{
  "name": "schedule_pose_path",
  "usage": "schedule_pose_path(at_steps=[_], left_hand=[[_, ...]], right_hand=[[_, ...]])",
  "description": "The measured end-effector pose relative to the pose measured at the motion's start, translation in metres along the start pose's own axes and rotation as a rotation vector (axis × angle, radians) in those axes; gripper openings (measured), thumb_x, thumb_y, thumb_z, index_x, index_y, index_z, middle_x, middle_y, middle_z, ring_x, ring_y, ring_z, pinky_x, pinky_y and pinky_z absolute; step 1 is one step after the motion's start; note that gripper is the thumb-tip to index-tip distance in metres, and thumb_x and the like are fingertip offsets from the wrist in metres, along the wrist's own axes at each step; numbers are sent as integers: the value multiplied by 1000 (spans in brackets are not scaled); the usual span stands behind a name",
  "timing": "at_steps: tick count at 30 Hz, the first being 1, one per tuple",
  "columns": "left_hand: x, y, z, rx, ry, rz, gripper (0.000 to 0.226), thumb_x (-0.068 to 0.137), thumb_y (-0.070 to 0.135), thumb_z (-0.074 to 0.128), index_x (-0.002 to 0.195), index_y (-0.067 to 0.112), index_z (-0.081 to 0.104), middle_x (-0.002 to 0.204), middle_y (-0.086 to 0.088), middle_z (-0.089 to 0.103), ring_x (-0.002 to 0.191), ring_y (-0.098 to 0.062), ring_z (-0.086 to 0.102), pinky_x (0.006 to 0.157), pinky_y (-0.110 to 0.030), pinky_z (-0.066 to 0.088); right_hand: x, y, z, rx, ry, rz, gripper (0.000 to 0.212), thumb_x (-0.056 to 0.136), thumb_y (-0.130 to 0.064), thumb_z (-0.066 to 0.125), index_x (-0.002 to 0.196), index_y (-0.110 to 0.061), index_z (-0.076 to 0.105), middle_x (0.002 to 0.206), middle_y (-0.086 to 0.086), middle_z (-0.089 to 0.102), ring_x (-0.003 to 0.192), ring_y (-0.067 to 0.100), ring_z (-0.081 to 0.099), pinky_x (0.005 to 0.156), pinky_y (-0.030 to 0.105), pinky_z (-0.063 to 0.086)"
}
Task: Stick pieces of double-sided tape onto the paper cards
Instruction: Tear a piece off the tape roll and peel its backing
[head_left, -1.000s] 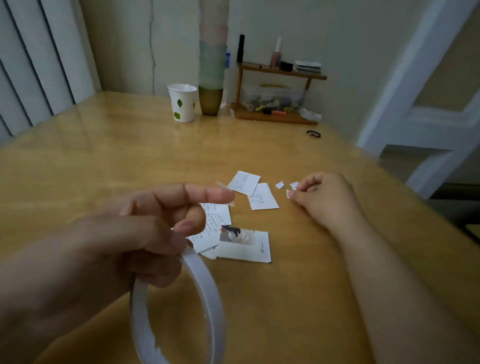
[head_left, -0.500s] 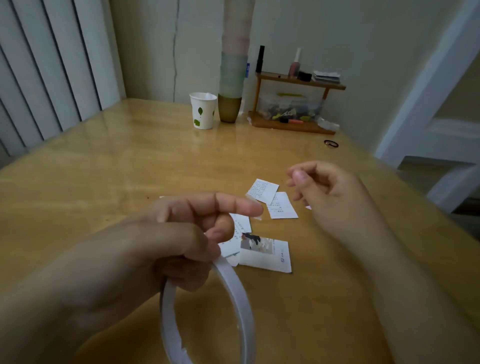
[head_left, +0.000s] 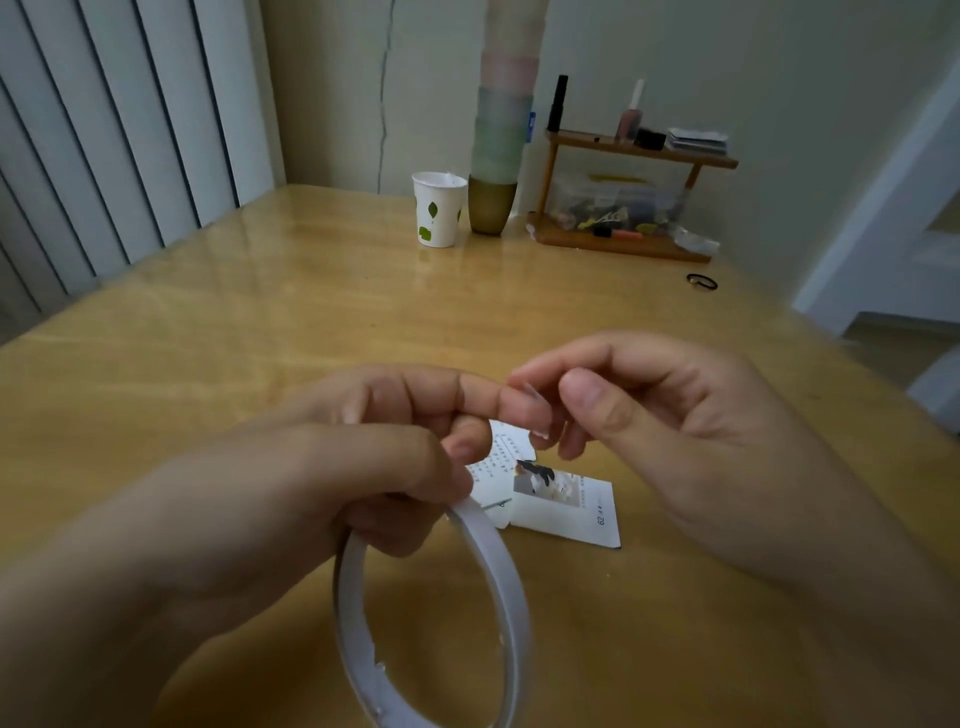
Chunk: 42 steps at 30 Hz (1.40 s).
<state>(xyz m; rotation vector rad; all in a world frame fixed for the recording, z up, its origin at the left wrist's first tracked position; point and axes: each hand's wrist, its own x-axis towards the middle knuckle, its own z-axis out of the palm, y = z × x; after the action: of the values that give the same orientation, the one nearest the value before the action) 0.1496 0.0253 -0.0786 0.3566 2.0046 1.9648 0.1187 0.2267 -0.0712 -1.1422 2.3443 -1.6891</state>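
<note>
upright, tape roll (head_left: 498, 597) hangs from left hand (head_left: 322, 483).

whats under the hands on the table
Paper cards lie on the table below the left hand and right hand: one with a photo, one with printed text. The hands cover any others.

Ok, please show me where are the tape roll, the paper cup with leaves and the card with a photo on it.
tape roll (head_left: 501, 566): head view, right side of the white ring.
paper cup (head_left: 439, 210): head view, middle of its side wall.
photo card (head_left: 571, 512): head view, white part below the photo.
</note>
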Motion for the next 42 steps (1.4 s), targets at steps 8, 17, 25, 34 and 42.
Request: schedule_pose_path(at_steps=[8, 17, 25, 34, 42], left_hand=[[0, -6, -4, -28, -42, 11, 72, 46, 24, 68, 105, -16, 55, 58, -1, 52, 36, -5, 48, 37, -14, 38], [0, -9, -4, -141, -163, 10, 46, 55, 14, 62, 99, 15, 73, 66, 6, 42, 39, -2, 31, 37, -16, 28], [-1, -7, -2, -107, -95, 72, 41, 52, 17, 65, 92, 11, 74, 64, 4, 42, 38, -2, 30, 36, -15, 27], [0, -10, 1, -87, 53, 189, 58, 48, 19, 66, 106, 22, 71, 64, 2, 40, 37, -4, 30, 37, -14, 28], [4, -8, -4, -82, 285, 174, 53, 59, 5, 60, 109, 21, 63, 61, -3, 43, 38, -6, 31, 36, -16, 29]], right_hand=[[1, -1, 2, 32, 16, 22, 13, 85, -18, 57, 85, -12, 67, 74, -6, 69, 68, 1, 64, 66, 15, 51], [1, -1, 9, -72, 102, 104, 7, 76, -27, 63, 72, -25, 68, 73, -3, 66, 73, 22, 60, 68, 32, 52], [2, 5, 5, 128, -4, 195, 7, 72, -29, 65, 68, -28, 71, 91, -18, 53, 93, 3, 54, 84, 19, 44], [5, 20, 0, 582, 17, 259, 23, 76, -35, 59, 64, -19, 70, 82, -11, 62, 105, 27, 57, 76, 29, 31], [12, 35, -24, 214, 543, 386, 22, 91, -31, 55, 106, -24, 70, 84, -5, 68, 78, 9, 58, 71, 23, 43]])
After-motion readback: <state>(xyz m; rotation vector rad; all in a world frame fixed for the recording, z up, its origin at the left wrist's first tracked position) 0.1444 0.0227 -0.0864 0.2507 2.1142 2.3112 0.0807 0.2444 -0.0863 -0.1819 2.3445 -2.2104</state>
